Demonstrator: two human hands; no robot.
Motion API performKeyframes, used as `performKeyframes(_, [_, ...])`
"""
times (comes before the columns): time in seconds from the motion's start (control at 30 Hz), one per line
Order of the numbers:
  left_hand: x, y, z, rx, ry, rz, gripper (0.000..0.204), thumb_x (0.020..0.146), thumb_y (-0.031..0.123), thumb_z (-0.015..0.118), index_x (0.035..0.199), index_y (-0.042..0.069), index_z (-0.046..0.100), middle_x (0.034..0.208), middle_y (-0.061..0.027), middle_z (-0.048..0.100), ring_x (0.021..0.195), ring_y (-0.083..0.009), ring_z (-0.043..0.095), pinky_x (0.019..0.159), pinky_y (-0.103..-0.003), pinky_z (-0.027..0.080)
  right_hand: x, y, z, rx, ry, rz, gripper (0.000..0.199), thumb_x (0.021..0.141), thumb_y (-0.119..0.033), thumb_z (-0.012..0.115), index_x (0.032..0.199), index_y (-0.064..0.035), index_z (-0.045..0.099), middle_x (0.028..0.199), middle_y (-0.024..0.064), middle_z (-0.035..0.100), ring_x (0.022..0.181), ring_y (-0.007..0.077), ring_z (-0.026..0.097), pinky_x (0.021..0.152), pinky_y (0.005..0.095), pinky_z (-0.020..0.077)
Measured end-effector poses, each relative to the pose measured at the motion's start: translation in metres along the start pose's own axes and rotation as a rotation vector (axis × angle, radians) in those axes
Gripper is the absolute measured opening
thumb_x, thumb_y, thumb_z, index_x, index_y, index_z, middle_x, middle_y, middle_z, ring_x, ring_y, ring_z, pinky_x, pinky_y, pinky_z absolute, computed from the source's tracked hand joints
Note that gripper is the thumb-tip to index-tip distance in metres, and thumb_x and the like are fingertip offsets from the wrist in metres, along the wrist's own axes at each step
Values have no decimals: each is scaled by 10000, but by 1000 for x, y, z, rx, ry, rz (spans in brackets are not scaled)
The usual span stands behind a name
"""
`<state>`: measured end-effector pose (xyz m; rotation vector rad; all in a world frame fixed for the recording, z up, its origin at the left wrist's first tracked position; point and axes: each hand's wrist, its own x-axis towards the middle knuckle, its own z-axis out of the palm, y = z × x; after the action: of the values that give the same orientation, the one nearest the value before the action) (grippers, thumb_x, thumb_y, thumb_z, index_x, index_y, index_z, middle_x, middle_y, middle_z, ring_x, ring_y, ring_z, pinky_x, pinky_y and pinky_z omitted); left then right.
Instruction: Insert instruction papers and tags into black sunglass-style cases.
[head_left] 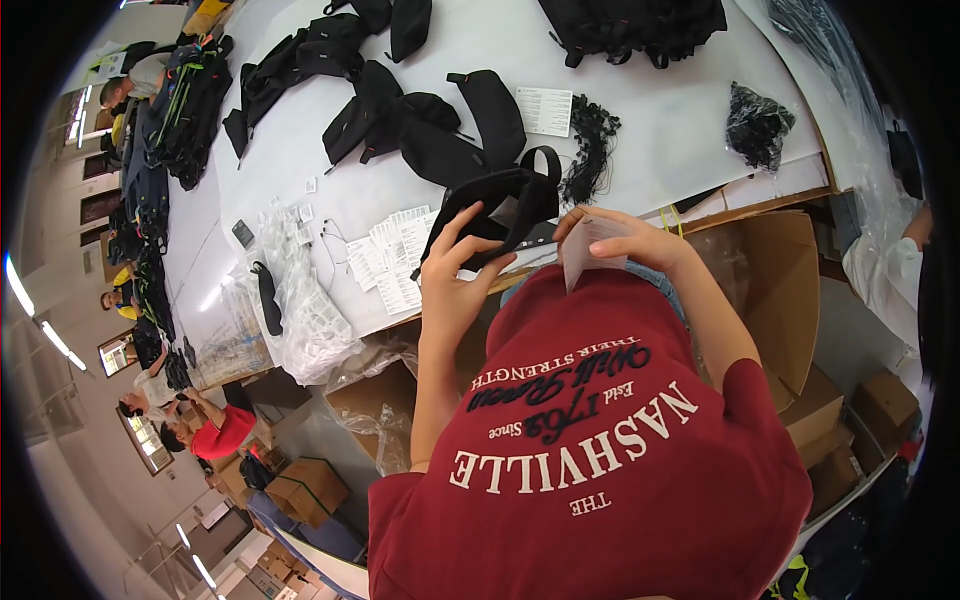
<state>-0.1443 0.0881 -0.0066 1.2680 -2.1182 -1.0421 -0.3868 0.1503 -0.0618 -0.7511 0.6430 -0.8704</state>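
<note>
left hand (pixel 452 285): fingers clamped on a small black pouch (pixel 497 212), held just above the desk's near edge
right hand (pixel 640 243): pinching a white paper tag (pixel 590 250) right beside the pouch, over that same near edge
desk (pixel 660 130): big white top, wooden rim along the near side
desk middle: more black pouches (pixel 420 120) spread about, a white printed card (pixel 545 110) beside them, and a bundle of black cords (pixel 590 140) next to that
desk near edge, left of the pouch: a fan of white label sheets (pixel 395 260), then crumpled clear plastic bags (pixel 300 300) spilling off the corner
desk right edge: a black cord clump (pixel 755 125)
desk far edge: a larger black bag (pixel 635 25)
below desk: an open cardboard box (pixel 770 290) on the right, smaller cartons (pixel 310 490) on the floor
room, left side: other people seated along a row of dark bags (pixel 185 110)
</note>
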Motion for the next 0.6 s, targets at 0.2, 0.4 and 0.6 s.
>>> performKeyframes(0.2, [1, -7, -7, 101, 81, 33, 177, 671, 93, 761, 796, 23, 656, 1199, -138, 582, 992, -298, 592, 786, -355, 466, -5, -16, -6, -118, 155, -60, 674, 697, -355, 739, 1196, -22, 433, 725, -18, 392, 673, 97, 418, 660, 216, 360])
performKeyframes(0.4, [-5, -23, -16, 187, 109, -24, 186, 681, 115, 756, 802, 31, 643, 1194, -114, 587, 1004, -305, 575, 804, -363, 455, -29, -34, -49, -446, 381, -78, 291, 806, -81, 645, 1075, -24, 548, 803, 39, 586, 746, 77, 535, 696, 231, 437])
performKeyframes(0.6, [-2, -13, -2, 140, -90, -17, 175, 691, 131, 741, 812, 51, 644, 1191, -101, 585, 1085, -314, 523, 877, -382, 428, -4, -22, -68, 341, 564, -378, 159, 845, -142, 627, 918, 0, 626, 734, 66, 621, 673, 137, 557, 731, 268, 456])
